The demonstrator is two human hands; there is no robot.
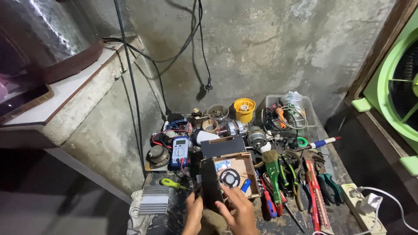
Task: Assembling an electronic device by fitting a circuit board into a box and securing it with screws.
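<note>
Both my hands are at the bottom middle of the head view, on a dark rectangular panel (210, 182) that stands on edge against a small open wooden box (248, 167). My left hand (193, 213) grips the panel's lower left side. My right hand (237, 209) grips its lower right side, fingers spread toward the box. Inside the box lie a round black-and-white part (230, 177) and a small blue piece (245, 186). A second dark flat panel (223, 146) lies just behind the box.
A cluttered bench holds a blue multimeter (180, 151), a finned metal heatsink (153, 199), a yellow-handled screwdriver (172, 183), a green brush (272, 167), pliers (328, 185), a clear plastic tub (285, 111), a yellow spool (244, 109) and a power strip (361, 204). Cables hang on the concrete wall.
</note>
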